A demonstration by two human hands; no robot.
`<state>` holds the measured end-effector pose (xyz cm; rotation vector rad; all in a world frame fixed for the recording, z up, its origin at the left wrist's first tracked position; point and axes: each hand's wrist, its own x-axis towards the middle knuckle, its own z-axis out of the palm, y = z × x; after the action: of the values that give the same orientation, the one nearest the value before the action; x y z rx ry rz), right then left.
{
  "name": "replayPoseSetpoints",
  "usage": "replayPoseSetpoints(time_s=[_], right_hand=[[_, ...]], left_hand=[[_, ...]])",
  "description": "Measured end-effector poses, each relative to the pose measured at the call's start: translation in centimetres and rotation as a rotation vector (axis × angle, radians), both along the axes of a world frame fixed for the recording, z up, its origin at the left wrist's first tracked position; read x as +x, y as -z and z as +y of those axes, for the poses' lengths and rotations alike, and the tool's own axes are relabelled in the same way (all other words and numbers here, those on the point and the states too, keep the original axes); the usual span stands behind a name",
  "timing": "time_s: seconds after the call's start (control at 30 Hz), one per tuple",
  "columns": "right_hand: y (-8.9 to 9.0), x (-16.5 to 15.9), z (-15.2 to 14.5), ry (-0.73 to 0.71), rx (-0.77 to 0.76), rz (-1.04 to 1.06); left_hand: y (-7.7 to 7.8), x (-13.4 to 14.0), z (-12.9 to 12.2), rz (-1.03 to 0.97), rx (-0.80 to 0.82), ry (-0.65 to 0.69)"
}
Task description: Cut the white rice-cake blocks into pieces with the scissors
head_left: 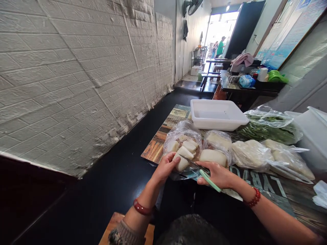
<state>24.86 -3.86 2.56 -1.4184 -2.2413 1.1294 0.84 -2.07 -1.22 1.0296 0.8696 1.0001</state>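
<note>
Closest to me: my left hand (165, 167), red bangle at the wrist, fingers curled onto the near edge of a clear plastic bag (182, 149) of pale dough-like pieces, thumb touching one piece. My right hand (217, 175), bead bracelet at the wrist, is closed around the green handles of a pair of scissors (201, 173); the blades run leftward across the bag's near edge, just beside the left thumb. I can't make out whether the blades are parted or together; they are too thin and dark here.

The bag sits on the tabletop (157, 146), a printed wooden surface, near its left front corner.

Just right of it: a second bag (217, 149) of pale blocks, touching the first. Further right, two more bags (270, 154) of pale contents, lying side by side.

Behind these: a white plastic tub (217, 114), and to its right a bag of green vegetables (268, 127).

Left: white brick-pattern wall (76, 75).

Far end: a second table (245, 86) with clutter, and a person in a green shirt (220, 47) at the bright doorway.
</note>
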Motion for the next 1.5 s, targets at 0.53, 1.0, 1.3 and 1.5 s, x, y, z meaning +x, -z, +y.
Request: replayPoseSetpoints(time_s=[0.53, 1.0, 1.3, 1.5], right_hand=[[0.9, -0.3, 0.5, -0.044, 0.04, 0.126], [0.0, -0.6, 0.5, 0.042, -0.009, -0.06], [0.6, -0.8, 1.6, -0.04, 0.023, 0.062], [1.0, -0.6, 1.5, -0.046, 0.06, 0.132]], left_hand=[[0.2, 0.1, 0.7, 0.034, 0.012, 0.033], [0.4, -0.2, 1.1, 0.093, 0.046, 0.044], [-0.1, -0.5, 1.3, 0.091, 0.019, 0.047], [-0.3, -0.2, 1.6, 0.085, 0.027, 0.002]])
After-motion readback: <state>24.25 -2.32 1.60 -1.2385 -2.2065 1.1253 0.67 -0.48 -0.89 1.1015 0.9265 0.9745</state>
